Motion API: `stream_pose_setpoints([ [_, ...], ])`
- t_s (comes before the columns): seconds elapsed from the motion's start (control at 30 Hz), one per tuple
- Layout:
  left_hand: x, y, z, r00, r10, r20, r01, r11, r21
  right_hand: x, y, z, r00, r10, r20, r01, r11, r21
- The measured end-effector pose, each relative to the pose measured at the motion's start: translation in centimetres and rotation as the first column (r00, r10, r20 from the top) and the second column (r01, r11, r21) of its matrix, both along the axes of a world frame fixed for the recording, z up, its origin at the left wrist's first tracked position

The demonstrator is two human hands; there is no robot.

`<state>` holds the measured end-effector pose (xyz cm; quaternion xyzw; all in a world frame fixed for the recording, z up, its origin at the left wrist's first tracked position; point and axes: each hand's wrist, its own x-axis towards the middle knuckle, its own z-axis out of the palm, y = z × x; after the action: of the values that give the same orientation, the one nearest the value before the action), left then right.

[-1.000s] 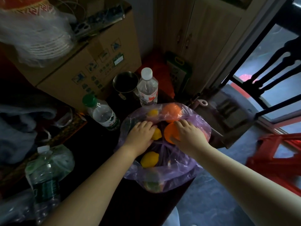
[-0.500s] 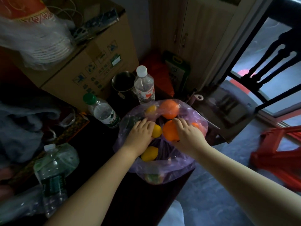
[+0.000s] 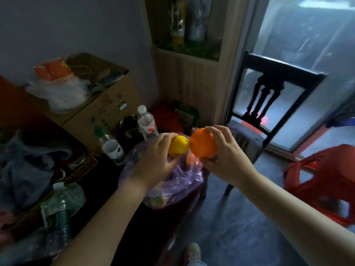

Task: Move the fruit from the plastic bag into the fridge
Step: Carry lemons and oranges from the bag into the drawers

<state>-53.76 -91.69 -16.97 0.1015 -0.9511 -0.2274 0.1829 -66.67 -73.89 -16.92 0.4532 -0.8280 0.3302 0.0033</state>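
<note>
A purple plastic bag (image 3: 172,186) lies on the dark table's right end, with more fruit dimly showing through it. Above the bag, my left hand (image 3: 153,162) holds a yellow lemon (image 3: 178,145). Beside it my right hand (image 3: 224,156) grips an orange (image 3: 202,144). The two fruits touch each other in the air. No fridge is in view.
Two water bottles (image 3: 113,148) (image 3: 147,122) and a metal cup (image 3: 129,124) stand behind the bag, in front of a cardboard box (image 3: 103,108). A black chair (image 3: 269,104) and red plastic stool (image 3: 322,181) stand to the right. A wooden cabinet (image 3: 188,77) rises behind.
Both hands have lifted out of the bag, the left with the lemon and the right with the orange. The camera has tilted upward.
</note>
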Motion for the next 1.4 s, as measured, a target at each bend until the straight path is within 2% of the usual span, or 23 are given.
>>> stream_pose_setpoints([
  [0.1,-0.5,6.0,3.2,0.991,-0.089,-0.102,0.091,0.996,0.015,1.0,7.1,2.9,0.994,-0.088,-0.060,0.086,0.995,-0.046],
  [0.27,-0.9,17.0,5.7,0.950,-0.225,-0.215,0.268,0.944,0.193,4.0,19.9,6.5,0.960,-0.232,-0.158,0.221,0.971,-0.088],
  [0.37,-0.6,24.1,6.5,0.927,-0.300,-0.224,0.358,0.886,0.294,6.8,27.6,7.5,0.910,-0.352,-0.218,0.340,0.936,-0.089],
  [0.57,-0.1,35.5,7.6,0.815,-0.525,-0.246,0.577,0.776,0.255,13.4,39.9,8.4,0.759,-0.588,-0.281,0.592,0.802,-0.079],
  [0.7,-0.2,40.5,8.7,0.728,-0.642,-0.240,0.684,0.698,0.211,17.6,45.2,9.5,0.616,-0.747,-0.251,0.752,0.652,-0.092],
  [0.83,0.2,43.7,9.4,0.622,-0.746,-0.237,0.782,0.582,0.222,21.4,47.5,10.2,0.500,-0.841,-0.207,0.838,0.530,-0.129],
  [0.93,1.2,45.2,9.3,0.555,-0.798,-0.237,0.832,0.521,0.192,23.3,47.4,9.7,0.467,-0.860,-0.206,0.861,0.495,-0.118],
  [1.03,1.8,44.9,7.5,0.570,-0.788,-0.232,0.822,0.547,0.160,24.1,46.3,8.2,0.445,-0.868,-0.220,0.881,0.468,-0.065],
  [1.17,3.0,43.0,4.7,0.596,-0.786,-0.165,0.797,0.552,0.246,24.9,44.1,5.9,0.443,-0.873,-0.205,0.890,0.455,-0.011],
  [1.27,4.3,41.6,3.7,0.599,-0.791,-0.124,0.791,0.560,0.244,25.7,42.7,4.7,0.444,-0.866,-0.231,0.893,0.448,0.037],
  [1.4,5.3,40.3,2.9,0.618,-0.780,-0.100,0.774,0.582,0.249,26.2,41.8,3.9,0.479,-0.856,-0.193,0.876,0.480,0.041],
])
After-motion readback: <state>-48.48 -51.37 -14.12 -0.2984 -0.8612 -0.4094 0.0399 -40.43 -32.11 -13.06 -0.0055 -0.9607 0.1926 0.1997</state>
